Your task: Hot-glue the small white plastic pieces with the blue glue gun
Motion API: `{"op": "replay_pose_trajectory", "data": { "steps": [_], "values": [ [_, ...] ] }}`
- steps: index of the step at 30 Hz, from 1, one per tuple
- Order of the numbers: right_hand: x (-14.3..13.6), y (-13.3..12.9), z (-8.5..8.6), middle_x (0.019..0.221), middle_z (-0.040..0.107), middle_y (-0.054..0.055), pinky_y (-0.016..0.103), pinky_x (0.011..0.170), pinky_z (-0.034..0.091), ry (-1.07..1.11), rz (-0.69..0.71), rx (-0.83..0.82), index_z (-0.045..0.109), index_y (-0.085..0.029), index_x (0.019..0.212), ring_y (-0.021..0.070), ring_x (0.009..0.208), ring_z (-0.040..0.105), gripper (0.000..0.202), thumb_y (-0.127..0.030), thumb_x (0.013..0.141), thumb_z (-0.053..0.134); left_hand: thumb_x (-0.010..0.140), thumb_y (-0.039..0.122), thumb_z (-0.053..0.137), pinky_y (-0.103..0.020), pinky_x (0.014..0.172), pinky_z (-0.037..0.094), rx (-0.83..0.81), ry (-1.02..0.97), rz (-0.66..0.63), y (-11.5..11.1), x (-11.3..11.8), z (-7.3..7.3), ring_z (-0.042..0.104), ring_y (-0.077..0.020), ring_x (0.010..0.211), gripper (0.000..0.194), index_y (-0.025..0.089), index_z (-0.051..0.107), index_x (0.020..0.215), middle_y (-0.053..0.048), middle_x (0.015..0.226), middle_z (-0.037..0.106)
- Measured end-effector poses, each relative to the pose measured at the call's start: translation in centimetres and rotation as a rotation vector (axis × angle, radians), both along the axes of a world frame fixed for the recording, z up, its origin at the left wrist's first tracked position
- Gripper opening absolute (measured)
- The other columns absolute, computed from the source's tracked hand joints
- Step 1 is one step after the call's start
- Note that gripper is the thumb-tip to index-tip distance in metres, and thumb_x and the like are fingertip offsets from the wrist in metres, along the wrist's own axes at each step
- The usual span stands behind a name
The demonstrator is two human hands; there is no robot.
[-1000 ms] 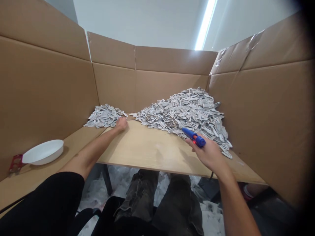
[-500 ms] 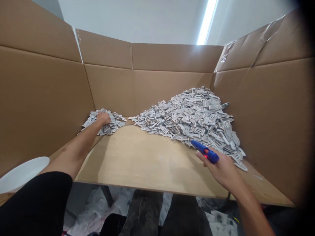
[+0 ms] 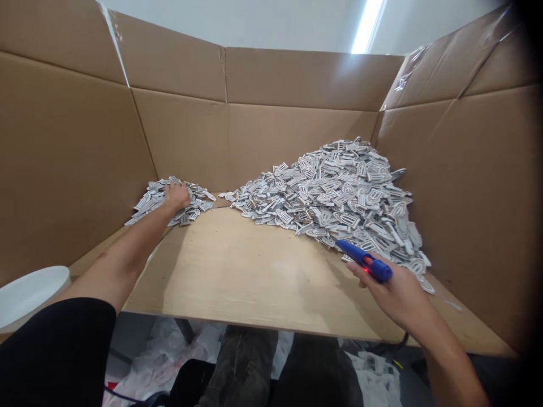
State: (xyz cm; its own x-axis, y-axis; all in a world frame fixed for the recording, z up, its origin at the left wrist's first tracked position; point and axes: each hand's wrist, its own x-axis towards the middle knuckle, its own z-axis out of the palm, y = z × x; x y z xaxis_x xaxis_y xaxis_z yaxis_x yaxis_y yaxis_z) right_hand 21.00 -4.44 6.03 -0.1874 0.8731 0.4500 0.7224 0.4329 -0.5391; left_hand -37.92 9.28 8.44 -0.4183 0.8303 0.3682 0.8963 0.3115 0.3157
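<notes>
My left hand (image 3: 178, 196) reaches onto a small heap of flat pale-grey slotted pieces (image 3: 201, 210) at the back left. Its fingers curl down among the pieces; the fingertips and whatever they hold do not show clearly. My right hand (image 3: 396, 288) is wrapped round a blue pen-shaped tool (image 3: 365, 260) with an orange-red part and a small glowing red light near its rear end. The tool's tip points left and away from me, in front of a large heap of the same slotted pieces (image 3: 348, 192) at the right.
Tall brown cardboard walls (image 3: 297, 79) enclose the wooden tabletop (image 3: 237, 271) on the left, back and right. A white round dish (image 3: 34, 291) stands at the left edge. Below the table lie clear plastic bags (image 3: 165, 350) beside my legs.
The view has tipped down slightly. My left hand remains at the small heap, its fingers shifted a little over the pieces. My right hand keeps the blue tool in nearly the same place.
</notes>
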Motion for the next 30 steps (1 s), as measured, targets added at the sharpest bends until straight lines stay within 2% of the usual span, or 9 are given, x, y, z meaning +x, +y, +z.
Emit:
{"op": "replay_pose_trajectory", "data": {
  "steps": [3,5,8,11,15,17,20,25,30],
  "values": [
    [-0.4,0.1,-0.5,0.066,0.064,0.002,0.031,0.059,0.041,-0.026,0.006,0.022,0.058,-0.026,0.080,0.0213,0.061,0.056,0.042,-0.066,0.092,0.061,0.084,0.020,0.060,-0.056,0.118,0.035,0.032,0.201,0.050,0.3,2.2,-1.0,0.044,-0.0463,0.143,0.044,0.001,0.063,0.124,-0.033,0.141,0.060],
    [-1.0,0.3,-1.2,0.071,0.065,0.002,0.030,0.061,0.040,-0.064,0.010,0.007,0.056,-0.025,0.083,0.0211,0.063,0.056,0.036,-0.060,0.092,0.064,0.087,0.020,0.057,-0.048,0.113,0.043,0.044,0.220,-0.046,0.1,5.1,-1.8,0.054,-0.0411,0.135,0.043,0.002,0.063,0.126,-0.031,0.139,0.062],
    [-1.8,0.8,-2.4,0.079,0.068,0.005,0.028,0.064,0.038,-0.155,-0.012,-0.057,0.057,-0.024,0.088,0.0218,0.069,0.059,0.019,-0.037,0.087,0.071,0.089,0.022,0.053,-0.041,0.100,0.052,-0.017,0.136,-0.317,-1.2,11.1,-3.5,0.067,-0.0326,0.112,0.032,0.008,0.069,0.113,-0.023,0.121,0.072],
    [-2.2,0.9,-3.0,0.089,0.072,0.008,0.027,0.068,0.038,-0.246,-0.048,-0.109,0.060,-0.021,0.092,0.0226,0.077,0.062,0.012,-0.018,0.084,0.068,0.090,0.028,0.054,-0.034,0.086,0.055,-0.118,-0.008,-0.748,-3.6,17.6,-5.6,0.070,-0.0244,0.092,0.026,0.013,0.073,0.099,-0.013,0.102,0.077],
    [-2.3,0.3,-2.8,0.099,0.075,0.010,0.026,0.074,0.040,-0.290,-0.026,-0.184,0.063,-0.020,0.097,0.0241,0.089,0.066,0.019,-0.008,0.083,0.065,0.092,0.046,0.062,-0.034,0.085,0.057,-0.180,-0.079,-0.967,-6.6,24.7,-7.5,0.070,-0.0248,0.091,0.042,0.012,0.073,0.112,-0.013,0.101,0.076],
    [-2.6,0.1,-2.9,0.102,0.075,0.010,0.027,0.077,0.042,-0.292,-0.009,-0.186,0.065,-0.020,0.100,0.0249,0.092,0.067,0.020,-0.008,0.083,0.065,0.093,0.046,0.063,-0.040,0.101,0.055,-0.136,0.011,-0.949,-7.3,27.1,-7.9,0.068,-0.0303,0.111,0.046,0.011,0.072,0.121,-0.018,0.115,0.074],
    [-3.3,0.3,-3.7,0.110,0.073,0.014,0.034,0.091,0.047,-0.351,-0.041,-0.127,0.067,-0.019,0.100,0.0297,0.105,0.066,0.023,-0.007,0.081,0.067,0.098,0.039,0.056,-0.054,0.122,0.040,-0.013,0.136,-0.746,-6.8,29.0,-8.0,0.049,-0.0389,0.146,0.053,0.011,0.063,0.142,-0.025,0.148,0.060],
    [-2.3,2.6,-5.9,0.145,0.054,0.031,0.062,0.114,0.038,-0.297,-0.426,0.121,0.066,-0.009,0.120,0.0497,0.144,0.039,0.043,-0.013,0.078,0.070,0.098,0.049,0.054,-0.072,0.127,0.021,-0.037,0.074,-0.427,-4.0,27.2,-8.3,0.006,-0.0474,0.167,0.077,0.027,0.037,0.169,-0.018,0.181,0.015],
    [0.4,5.8,-7.8,0.156,0.047,0.028,0.062,0.120,0.036,-0.064,-0.413,0.100,0.063,-0.011,0.127,0.0452,0.152,0.033,0.040,-0.024,0.088,0.060,0.099,0.059,0.047,-0.067,0.126,0.028,-0.196,-0.018,-0.373,-2.5,23.9,-8.8,0.034,-0.0441,0.160,0.074,0.028,0.042,0.166,-0.020,0.173,0.037]
  ]
}}
